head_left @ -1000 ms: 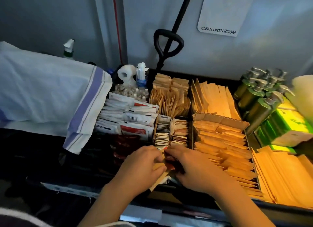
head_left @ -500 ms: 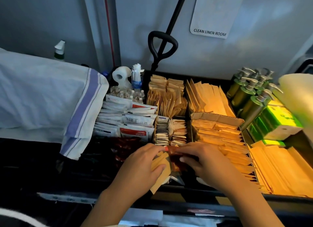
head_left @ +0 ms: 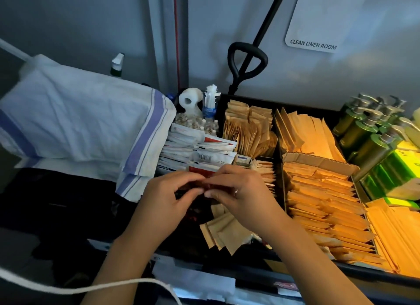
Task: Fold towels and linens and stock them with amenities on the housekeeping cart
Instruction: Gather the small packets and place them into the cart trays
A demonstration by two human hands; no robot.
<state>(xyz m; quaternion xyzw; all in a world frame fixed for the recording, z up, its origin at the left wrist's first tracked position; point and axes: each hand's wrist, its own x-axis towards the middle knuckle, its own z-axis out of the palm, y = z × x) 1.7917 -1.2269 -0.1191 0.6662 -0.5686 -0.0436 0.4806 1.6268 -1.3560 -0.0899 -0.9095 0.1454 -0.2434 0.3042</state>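
Head view: looking down on the top tray of a housekeeping cart (head_left: 250, 95) set against a grey wall.
Back edge: the black tray rim runs just in front of the wall; a black looped handle (head_left: 246, 61) rises behind it.
Left edge: a folded white towel with blue stripes (head_left: 79, 120) lies beside the tray, its striped end touching the white sachets (head_left: 200, 150).
Right edge: green pump bottles (head_left: 368, 132) and green boxes (head_left: 395, 175) crowd the far right.
Open room: the compartments are packed close; a dark gap shows only under the hands, near the front rim.
Left hand (head_left: 166, 202): fingers curled, pinching a dark red packet (head_left: 204, 186) from the left.
Right hand (head_left: 241, 195): fingers curled onto the same packet from the right, fingertips meeting those of the left hand.
Packet place: held above the front-left compartment, just in front of the white sachets.
Packet look: small, dark red, mostly hidden by the fingers; its print cannot be read.
Beneath: tan paper sachets (head_left: 227, 232) fan out loosely below the right hand.
Right compartments: orange-lit paper packets (head_left: 322, 204) stand in tight rows inside a cardboard box.
Wall sign (head_left: 318, 20): reads CLEAN LINEN ROOM.
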